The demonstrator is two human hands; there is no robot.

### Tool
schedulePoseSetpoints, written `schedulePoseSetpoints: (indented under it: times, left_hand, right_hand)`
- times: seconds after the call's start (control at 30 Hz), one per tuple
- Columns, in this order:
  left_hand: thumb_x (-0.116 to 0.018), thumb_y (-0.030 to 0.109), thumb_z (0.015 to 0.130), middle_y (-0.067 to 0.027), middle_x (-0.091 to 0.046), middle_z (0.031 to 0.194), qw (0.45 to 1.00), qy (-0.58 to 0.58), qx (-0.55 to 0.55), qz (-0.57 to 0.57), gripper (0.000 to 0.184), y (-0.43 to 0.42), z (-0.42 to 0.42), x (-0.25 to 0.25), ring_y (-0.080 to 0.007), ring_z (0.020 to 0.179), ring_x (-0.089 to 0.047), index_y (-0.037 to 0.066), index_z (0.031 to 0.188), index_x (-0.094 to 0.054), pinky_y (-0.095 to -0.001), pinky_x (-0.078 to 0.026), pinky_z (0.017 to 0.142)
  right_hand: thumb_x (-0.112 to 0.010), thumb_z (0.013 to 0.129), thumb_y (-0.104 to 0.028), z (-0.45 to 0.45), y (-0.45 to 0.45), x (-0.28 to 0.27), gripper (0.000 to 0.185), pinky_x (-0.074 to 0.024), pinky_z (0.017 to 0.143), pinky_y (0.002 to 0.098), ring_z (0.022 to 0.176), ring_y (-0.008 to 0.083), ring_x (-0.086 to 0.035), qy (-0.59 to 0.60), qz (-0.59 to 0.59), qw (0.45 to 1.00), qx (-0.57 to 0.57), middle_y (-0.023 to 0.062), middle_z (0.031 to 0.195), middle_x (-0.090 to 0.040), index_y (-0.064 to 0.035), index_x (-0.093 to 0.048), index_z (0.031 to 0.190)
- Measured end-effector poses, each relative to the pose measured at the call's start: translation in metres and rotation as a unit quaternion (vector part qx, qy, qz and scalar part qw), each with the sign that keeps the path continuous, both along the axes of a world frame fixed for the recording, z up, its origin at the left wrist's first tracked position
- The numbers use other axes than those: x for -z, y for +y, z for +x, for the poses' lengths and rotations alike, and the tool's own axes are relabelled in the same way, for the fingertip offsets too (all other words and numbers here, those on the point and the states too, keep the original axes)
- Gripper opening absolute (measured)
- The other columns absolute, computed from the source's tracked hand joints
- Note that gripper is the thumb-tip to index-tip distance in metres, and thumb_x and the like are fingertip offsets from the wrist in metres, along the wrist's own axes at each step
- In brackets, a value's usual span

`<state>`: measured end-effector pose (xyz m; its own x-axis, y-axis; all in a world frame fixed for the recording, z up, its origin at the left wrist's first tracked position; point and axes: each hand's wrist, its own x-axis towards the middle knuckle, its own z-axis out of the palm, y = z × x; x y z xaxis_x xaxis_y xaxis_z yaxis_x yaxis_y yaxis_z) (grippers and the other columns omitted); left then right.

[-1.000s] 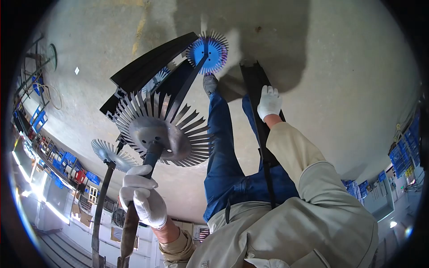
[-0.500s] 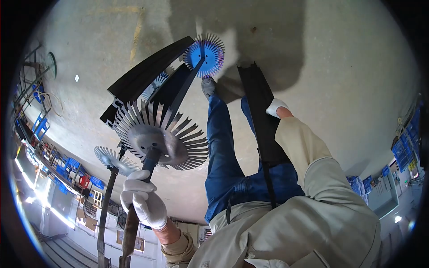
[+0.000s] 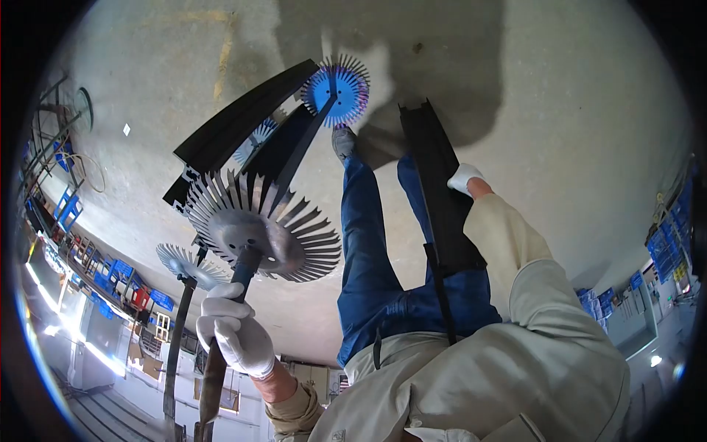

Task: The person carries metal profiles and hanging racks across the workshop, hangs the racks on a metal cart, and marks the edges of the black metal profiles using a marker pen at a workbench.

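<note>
In a white glove, my left hand (image 3: pixel 237 329) is wrapped round a dark metal shaft (image 3: pixel 245 267) just below a large slotted metal disc (image 3: pixel 254 234). My gloved right hand (image 3: pixel 464 177) is at the right edge of a long black profile (image 3: pixel 439 184), its fingers partly hidden behind it. That profile lies along my right leg. To the left, two more black profiles (image 3: pixel 243 118) rest among the slotted discs. A blue-lit slotted disc (image 3: pixel 336 96) stands beyond them near my foot.
A smaller slotted disc (image 3: pixel 193 266) on its own post (image 3: pixel 177 346) is at the lower left. Racks with blue crates (image 3: pixel 110 276) line the left wall, and more blue crates (image 3: pixel 672 239) are at the right. A round-topped frame (image 3: pixel 83 110) stands at the far left.
My right hand has moved from the top face of the black profile to its right edge, lower down. The profile has turned and shifted slightly. My left hand keeps its grasp.
</note>
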<state>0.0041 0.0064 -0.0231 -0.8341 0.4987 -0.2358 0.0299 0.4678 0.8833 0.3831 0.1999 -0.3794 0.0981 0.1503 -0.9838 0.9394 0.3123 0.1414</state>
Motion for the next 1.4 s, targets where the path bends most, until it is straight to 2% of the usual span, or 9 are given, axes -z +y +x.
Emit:
schedulePoseSetpoints:
  times: [0.13,0.23,0.3,0.43,0.53,0.6,0.77,1.17,1.4]
  left_hand:
    - [-0.040,0.026,0.105,-0.0106,-0.047,0.070,1.000,0.008,-0.029,-0.001,0.033,0.007,0.006,0.004,-0.0278,0.084,-0.054,0.008,0.077,-0.038,-0.0434,-0.042,0.084]
    - [-0.038,0.025,0.105,-0.0111,-0.047,0.070,0.999,0.025,-0.028,-0.013,0.033,0.005,0.004,0.002,-0.0287,0.084,-0.055,0.007,0.077,-0.037,-0.0419,-0.042,0.083]
    - [-0.038,0.024,0.105,-0.0114,-0.047,0.071,1.000,0.008,-0.021,-0.010,0.032,0.001,0.002,0.001,-0.0289,0.084,-0.055,0.007,0.077,-0.037,-0.0417,-0.042,0.083]
    - [-0.040,0.023,0.105,-0.0120,-0.049,0.072,1.000,-0.005,-0.014,-0.002,0.032,-0.002,-0.001,-0.001,-0.0291,0.084,-0.055,0.007,0.078,-0.038,-0.0410,-0.042,0.084]
    - [-0.042,0.022,0.105,-0.0121,-0.050,0.072,0.999,-0.011,-0.026,0.015,0.032,-0.001,0.001,0.001,-0.0286,0.083,-0.055,0.006,0.078,-0.038,-0.0402,-0.042,0.084]
    - [-0.043,0.021,0.105,-0.0118,-0.050,0.072,0.999,-0.020,-0.026,0.024,0.031,-0.005,0.000,0.003,-0.0257,0.080,-0.055,0.006,0.078,-0.039,-0.0374,-0.043,0.082]
    - [-0.044,0.019,0.104,-0.0126,-0.054,0.074,0.999,-0.019,-0.028,0.042,0.030,0.001,0.002,0.000,-0.0191,0.072,-0.053,0.006,0.078,-0.041,-0.0315,-0.043,0.076]
    - [-0.049,0.015,0.102,-0.0158,-0.062,0.082,0.995,-0.037,-0.060,0.076,0.025,-0.005,0.001,0.006,-0.0135,0.067,-0.048,0.004,0.080,-0.046,-0.0267,-0.040,0.067]
    - [-0.052,0.019,0.103,-0.0117,-0.060,0.084,0.993,-0.056,-0.047,0.091,0.025,-0.011,-0.007,0.007,-0.0171,0.079,-0.056,0.005,0.082,-0.046,-0.0250,-0.042,0.066]
  right_hand:
    - [-0.069,0.069,-0.030,0.014,0.003,0.003,0.051,-0.0525,0.093,0.0431,0.106,0.0394,-0.066,0.005,-0.044,0.999,0.018,0.0260,0.113,-0.068,-0.0002,-0.071,0.110]
    - [-0.069,0.078,-0.035,0.030,-0.013,-0.032,0.048,-0.0519,0.093,0.0437,0.106,0.0403,-0.065,0.054,0.086,0.984,0.148,0.0250,0.113,-0.068,0.0008,-0.071,0.109]
    - [-0.064,0.089,-0.038,0.031,-0.009,-0.072,0.044,-0.0527,0.087,0.0442,0.100,0.0398,-0.066,0.342,0.381,0.859,-0.017,0.0234,0.109,-0.069,0.0016,-0.068,0.107]
    - [-0.059,0.096,-0.048,-0.004,-0.010,-0.259,0.049,-0.0544,0.074,0.0454,0.084,0.0293,-0.069,0.096,0.133,0.924,0.344,0.0135,0.098,-0.071,-0.0012,-0.064,0.107]
    - [-0.064,0.093,-0.053,0.024,-0.066,-0.310,0.064,-0.0540,0.088,0.0461,0.102,0.0305,-0.065,-0.021,0.127,0.776,0.617,0.0170,0.117,-0.066,0.0010,-0.056,0.126]
    - [-0.070,0.088,-0.052,0.039,-0.087,-0.301,0.086,-0.0465,0.103,0.0462,0.124,0.0357,-0.053,-0.090,0.135,0.486,0.859,0.0222,0.140,-0.049,0.0046,-0.038,0.144]
    - [-0.073,0.086,-0.051,0.022,-0.091,-0.269,0.100,-0.0382,0.113,0.0445,0.137,0.0363,-0.040,-0.093,0.098,0.472,0.871,0.0214,0.153,-0.031,0.0057,-0.024,0.152]
    - [-0.082,0.077,-0.052,-0.007,-0.128,-0.211,0.075,-0.0495,0.093,0.0382,0.111,0.0276,-0.061,-0.110,0.274,0.567,0.769,0.0145,0.124,-0.065,-0.0056,-0.060,0.132]
    - [-0.084,0.077,-0.043,0.000,-0.121,-0.220,0.074,-0.0471,0.095,0.0337,0.118,0.0210,-0.057,-0.056,0.244,0.598,0.761,0.0133,0.130,-0.062,0.0073,-0.061,0.125]
